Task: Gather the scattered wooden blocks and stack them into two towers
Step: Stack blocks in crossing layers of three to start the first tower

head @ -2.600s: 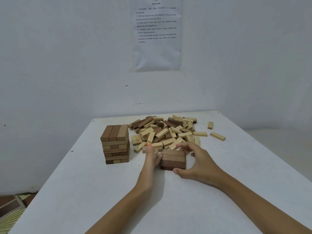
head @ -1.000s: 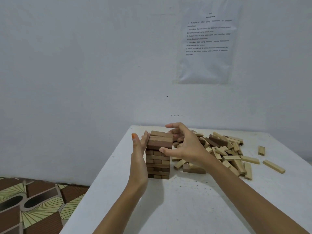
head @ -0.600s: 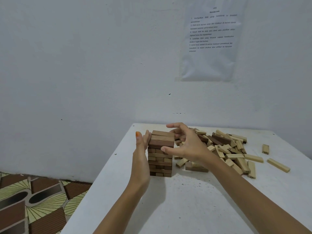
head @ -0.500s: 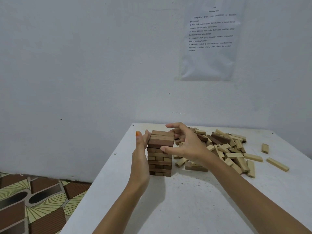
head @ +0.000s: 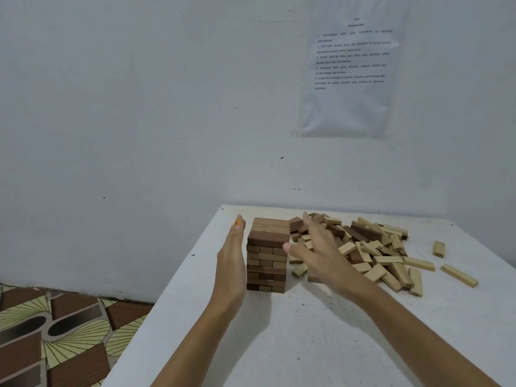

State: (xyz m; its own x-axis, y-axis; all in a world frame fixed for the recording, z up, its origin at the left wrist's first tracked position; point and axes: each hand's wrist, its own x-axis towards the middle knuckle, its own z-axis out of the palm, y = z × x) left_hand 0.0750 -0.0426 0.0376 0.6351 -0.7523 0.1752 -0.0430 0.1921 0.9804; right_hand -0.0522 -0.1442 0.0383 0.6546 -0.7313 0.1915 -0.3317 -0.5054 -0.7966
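I'm seeing one tower (head: 266, 255) standing upright, mixed dark and pale layers crossing, dark blocks topping it. Loose pile (head: 371, 247) of pale and brown blocks lying jumbled just right of it. Two stray pale blocks (head: 459, 275) lying apart, further right.

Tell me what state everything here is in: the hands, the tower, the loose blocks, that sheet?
Tower: upright, the only one built.
Left hand: open, fingers straight, close beside the tower's left face.
Right hand: open, fingers spread, holding nothing.
Loose blocks: heaped unstacked, right of the tower.
Sheet: flat on the wall.
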